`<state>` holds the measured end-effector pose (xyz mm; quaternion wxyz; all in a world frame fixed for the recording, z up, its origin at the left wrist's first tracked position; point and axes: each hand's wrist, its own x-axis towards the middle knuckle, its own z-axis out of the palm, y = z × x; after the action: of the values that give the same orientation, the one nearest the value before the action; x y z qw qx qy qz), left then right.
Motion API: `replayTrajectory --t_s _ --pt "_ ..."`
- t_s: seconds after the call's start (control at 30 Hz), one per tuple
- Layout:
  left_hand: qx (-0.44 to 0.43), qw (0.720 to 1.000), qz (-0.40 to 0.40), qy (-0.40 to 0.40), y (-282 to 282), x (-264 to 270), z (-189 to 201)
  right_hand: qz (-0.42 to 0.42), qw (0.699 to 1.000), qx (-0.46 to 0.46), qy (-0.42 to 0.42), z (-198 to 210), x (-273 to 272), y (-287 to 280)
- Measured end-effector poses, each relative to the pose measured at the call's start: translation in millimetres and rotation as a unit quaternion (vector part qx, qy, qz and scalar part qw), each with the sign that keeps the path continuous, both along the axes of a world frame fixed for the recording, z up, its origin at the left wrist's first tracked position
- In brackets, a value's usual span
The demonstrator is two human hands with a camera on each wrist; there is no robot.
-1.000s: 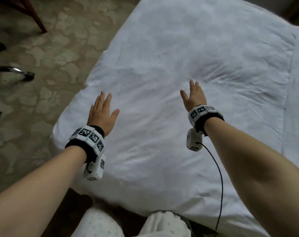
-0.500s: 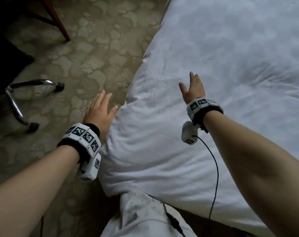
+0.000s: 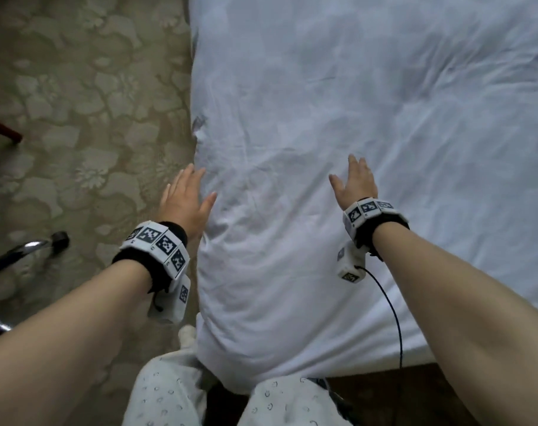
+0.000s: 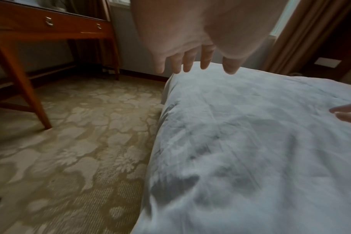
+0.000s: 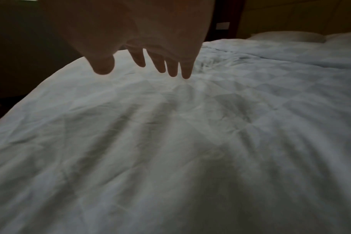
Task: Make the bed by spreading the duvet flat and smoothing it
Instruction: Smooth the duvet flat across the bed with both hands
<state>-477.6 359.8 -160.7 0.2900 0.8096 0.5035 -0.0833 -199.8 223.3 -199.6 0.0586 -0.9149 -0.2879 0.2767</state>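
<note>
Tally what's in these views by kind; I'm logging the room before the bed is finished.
Hands: 2, left hand and right hand, both flat and open
Duvet: 1, white
Pillows: 1 clearly seen
Wooden desk: 1
Patterned carpet: 1
Total: 6

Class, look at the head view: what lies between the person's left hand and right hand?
Only wrinkled white duvet lies between the left hand and right hand; nothing else sits there, as the head view shows.

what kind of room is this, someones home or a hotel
A bedroom, quite possibly a hotel room, though that is a guess. It has a bed under a white quilted duvet, a beige floral-patterned carpet, a reddish wooden desk with drawers and brown curtains by a window.
</note>
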Motion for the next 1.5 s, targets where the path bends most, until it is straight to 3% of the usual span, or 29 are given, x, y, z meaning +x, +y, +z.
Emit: replayTrajectory --t_s 0.2,0.43,0.63,0.93,1.2,1.5 --pt "-0.005 0.992 -0.126 -0.01 50 32 -33 -0.081 0.997 -0.003 0.003 -11 -23 11" --pt "-0.021 0.956 -0.291 -0.027 128 57 -41 -0.212 0.977 -0.028 -0.026 -4 -70 30" --pt "0.001 0.942 -0.331 -0.059 201 67 -11 -0.294 0.956 0.0 -0.018 17 -101 77" --pt "0.031 0.923 -0.376 -0.073 266 103 7 -0.333 0.94 0.055 -0.055 43 -65 132" --pt "0.056 0.908 -0.404 -0.101 300 200 7 -0.381 0.919 0.053 -0.08 38 22 132" --pt "0.051 0.895 -0.442 -0.039 360 400 -41 -0.455 0.884 0.072 -0.074 -10 229 171"
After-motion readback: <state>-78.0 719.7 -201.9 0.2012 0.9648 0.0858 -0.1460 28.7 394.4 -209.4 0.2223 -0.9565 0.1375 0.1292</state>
